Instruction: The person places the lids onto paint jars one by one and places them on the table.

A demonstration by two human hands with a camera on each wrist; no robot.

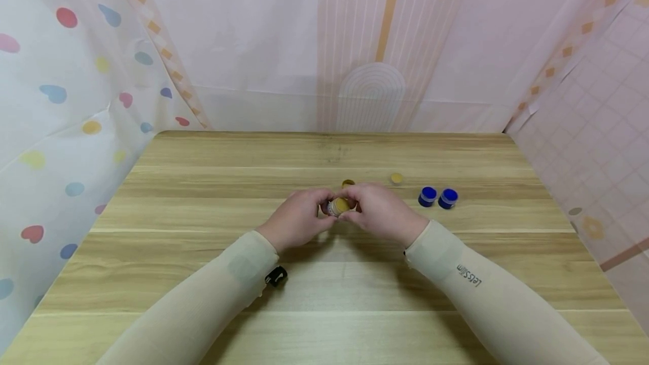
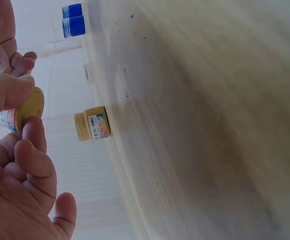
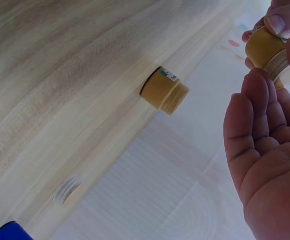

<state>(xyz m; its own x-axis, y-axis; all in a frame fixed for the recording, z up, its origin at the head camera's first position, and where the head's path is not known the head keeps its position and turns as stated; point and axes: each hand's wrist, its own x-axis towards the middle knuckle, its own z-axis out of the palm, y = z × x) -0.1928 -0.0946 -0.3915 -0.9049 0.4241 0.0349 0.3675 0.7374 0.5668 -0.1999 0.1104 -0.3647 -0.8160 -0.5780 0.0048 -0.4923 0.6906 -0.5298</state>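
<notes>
Over the middle of the table, my left hand (image 1: 299,218) grips a small yellow paint jar (image 2: 31,107) by its body, thumb and fingers around it. The jar is tilted, its clear ridged lid end (image 3: 277,65) turned toward my right hand (image 1: 380,213). My right thumb and fingertips pinch the jar at that lid end. Just behind the hands, a second yellow paint jar (image 3: 164,90) stands upright on the table, its label showing in the left wrist view and its threaded neck bare. A loose clear lid with yellow on it (image 1: 396,178) lies behind my right hand.
Two blue paint jars (image 1: 427,196) stand side by side to the right of my right hand. The wooden table (image 1: 203,156) ends at a patterned cloth backdrop (image 1: 253,44) behind, with further cloth along the left and right sides.
</notes>
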